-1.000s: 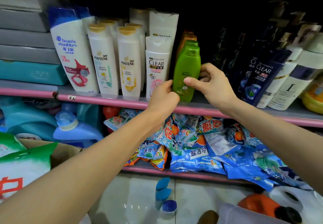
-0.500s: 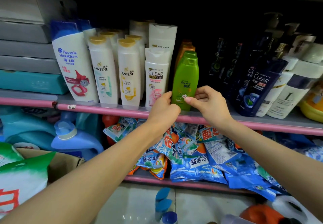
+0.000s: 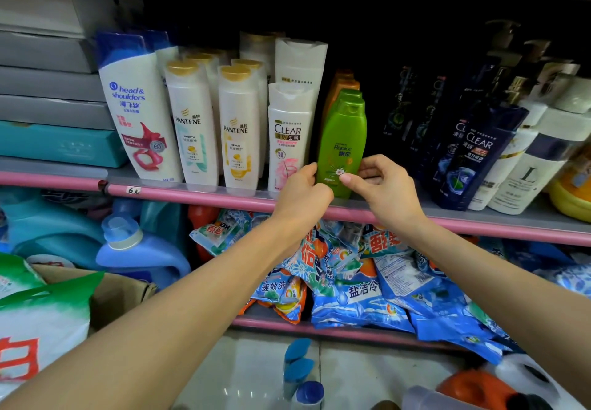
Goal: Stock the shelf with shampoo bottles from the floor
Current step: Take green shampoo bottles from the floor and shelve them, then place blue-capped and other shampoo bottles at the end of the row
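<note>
Green plastic Rejoice shampoo bottle (image 3: pixel 342 144), upright at the front edge of the pink-lipped metal shelf (image 3: pixel 192 189), held low by both hands.

Left hand (image 3: pixel 303 190) and right hand (image 3: pixel 382 185) pinch its base from either side. Left of it: white flip-cap Clear bottle (image 3: pixel 287 136). Behind it: orange bottles (image 3: pixel 343 84), mostly hidden. Right of it: dark navy bottles (image 3: pixel 479 150), with those at the back lost in shadow.

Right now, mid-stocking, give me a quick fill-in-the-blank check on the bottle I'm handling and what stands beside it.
1. Both hands, left hand and right hand, touch the base of the ____ Rejoice bottle.
2. Directly left of it stands a white bottle labelled ____.
3. The Pantene bottles have ____ caps.
4. The shelf edge is coloured ____.

Missing words: green; CLEAR; gold; pink
</note>
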